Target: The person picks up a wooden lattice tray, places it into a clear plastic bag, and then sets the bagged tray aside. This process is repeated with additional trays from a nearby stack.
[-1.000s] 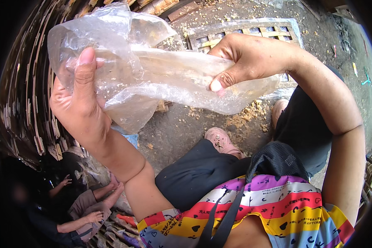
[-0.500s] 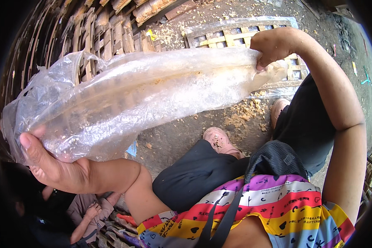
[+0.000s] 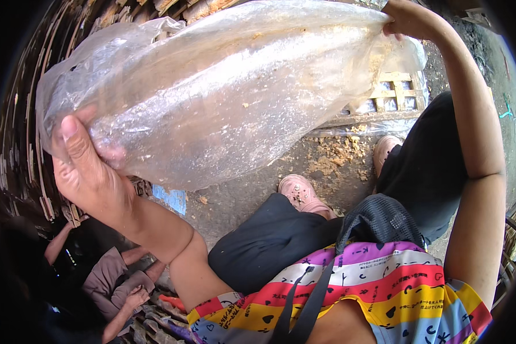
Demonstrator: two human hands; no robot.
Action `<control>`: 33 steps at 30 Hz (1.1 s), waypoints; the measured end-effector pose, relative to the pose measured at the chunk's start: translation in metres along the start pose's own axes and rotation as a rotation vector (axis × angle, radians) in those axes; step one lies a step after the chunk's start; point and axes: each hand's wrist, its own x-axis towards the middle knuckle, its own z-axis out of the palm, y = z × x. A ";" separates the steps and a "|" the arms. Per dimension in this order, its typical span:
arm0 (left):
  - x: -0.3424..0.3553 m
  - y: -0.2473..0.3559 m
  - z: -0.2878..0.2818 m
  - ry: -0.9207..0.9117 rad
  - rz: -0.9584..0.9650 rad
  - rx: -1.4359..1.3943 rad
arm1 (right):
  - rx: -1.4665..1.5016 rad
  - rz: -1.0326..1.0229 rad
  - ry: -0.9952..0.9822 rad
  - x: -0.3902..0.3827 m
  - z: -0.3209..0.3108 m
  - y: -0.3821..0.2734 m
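A large clear plastic sheet (image 3: 229,97), specked with brownish crumbs, is stretched between my two hands. My left hand (image 3: 92,155) grips its left end, the thumb on the near side and the other fingers partly seen through the film. At the far right, my right hand (image 3: 413,20) pinches the sheet's opposite corner, which bunches up beneath the fingers. The middle of the sheet sags toward me above the floor. Below its right end lies a wooden lattice frame (image 3: 398,94) with plastic under it, partly covered from sight.
Stacked wooden lattice racks (image 3: 26,120) line the left side. Light brown crumbs (image 3: 341,155) are scattered on the dark floor near my pink clogs (image 3: 301,192). A blue scrap (image 3: 171,198) lies under the sheet. Another person (image 3: 114,281) sits at the lower left.
Both hands have risen away from me, lifting the plastic sheet; the left has also moved inward to the right. The sheet now spreads wider and hides more of the lattice frame.
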 end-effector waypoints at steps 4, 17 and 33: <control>0.004 -0.014 0.012 -0.078 -0.099 0.019 | 0.360 0.068 0.374 -0.025 -0.015 0.011; 0.011 -0.092 0.059 -0.482 -0.155 -0.457 | 0.492 0.212 1.292 -0.074 -0.020 0.134; -0.148 -0.204 0.130 -0.864 0.214 0.573 | 0.428 0.058 0.934 -0.047 0.293 0.143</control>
